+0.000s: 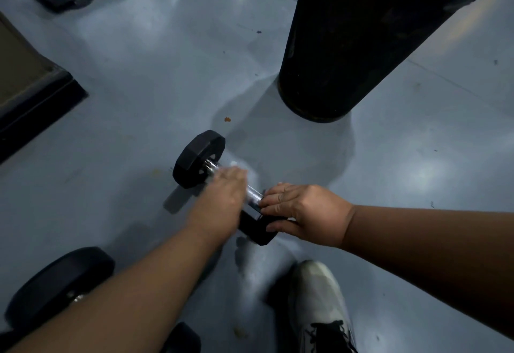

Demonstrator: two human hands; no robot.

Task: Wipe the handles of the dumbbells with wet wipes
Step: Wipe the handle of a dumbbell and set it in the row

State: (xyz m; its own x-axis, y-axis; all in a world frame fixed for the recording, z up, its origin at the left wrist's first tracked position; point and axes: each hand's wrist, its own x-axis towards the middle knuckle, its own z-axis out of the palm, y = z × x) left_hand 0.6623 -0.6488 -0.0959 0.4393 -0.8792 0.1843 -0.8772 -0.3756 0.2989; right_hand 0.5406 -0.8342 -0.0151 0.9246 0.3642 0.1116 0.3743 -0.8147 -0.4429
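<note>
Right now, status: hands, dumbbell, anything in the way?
Left hand on dumbbell handle, blurred, white wipe apparently under it. Right hand grips near head, steadying. Dumbbell on floor; black column behind, clear of it.

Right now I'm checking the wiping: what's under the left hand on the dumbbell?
The left hand lies over the chrome handle of the dumbbell. A bit of white wipe shows beyond the blurred fingers; the rest is covered.
</note>
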